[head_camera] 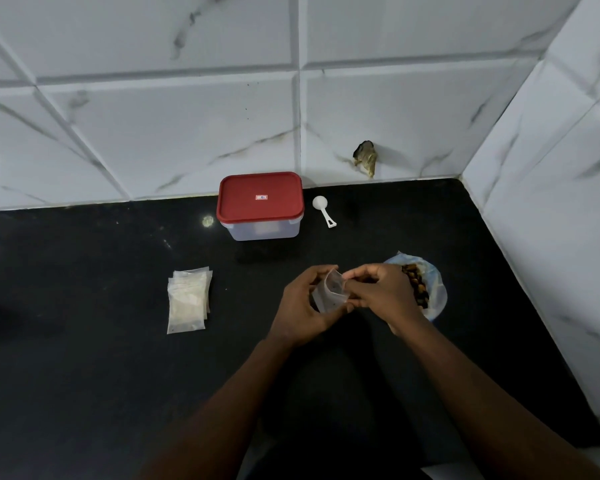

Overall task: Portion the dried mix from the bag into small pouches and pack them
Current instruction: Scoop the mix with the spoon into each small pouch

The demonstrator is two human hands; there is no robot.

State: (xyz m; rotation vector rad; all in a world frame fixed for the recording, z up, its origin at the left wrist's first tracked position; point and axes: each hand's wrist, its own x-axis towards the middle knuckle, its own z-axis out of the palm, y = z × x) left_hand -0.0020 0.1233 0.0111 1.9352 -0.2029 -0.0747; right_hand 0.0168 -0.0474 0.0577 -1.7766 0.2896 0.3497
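A small clear pouch (330, 292) hangs between both hands above the black counter. My left hand (302, 306) grips its left side, and my right hand (378, 292) pinches its top right edge. Whether the pouch holds anything I cannot tell. Right behind my right hand lies the open clear bag (436, 289) with the brown dried mix (417, 284) showing inside, partly hidden by the hand. A stack of flat empty pouches (187, 299) lies on the counter to the left.
A clear box with a shut red lid (260, 197) stands at the back by the tiled wall, a white scoop (323, 210) beside it on the right. Tiled walls close the back and the right side. A damaged spot (365, 161) marks the back wall.
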